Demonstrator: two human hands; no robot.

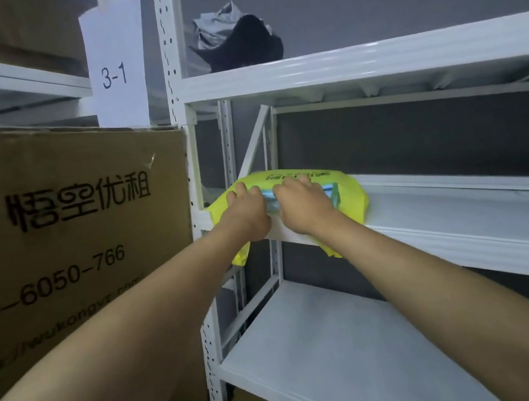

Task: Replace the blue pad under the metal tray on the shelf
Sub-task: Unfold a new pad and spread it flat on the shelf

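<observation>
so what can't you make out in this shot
Head view:
- Metal tray: not visible.
- Blue pads: mostly hidden by both hands and the yellow-green bag.
- Left hand and right hand: fingertips hidden in the bag.
- Bag print: blurred.

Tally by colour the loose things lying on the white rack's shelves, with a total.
Yellow-green: 1, the plastic package on the middle shelf, with both hands on it, left hand and right hand
Light blue: 1, the folded pads seen inside the package
Black: 1, the dark bundle on the top shelf
Grey: 1, the crumpled cloth beside it
Total: 4
</observation>
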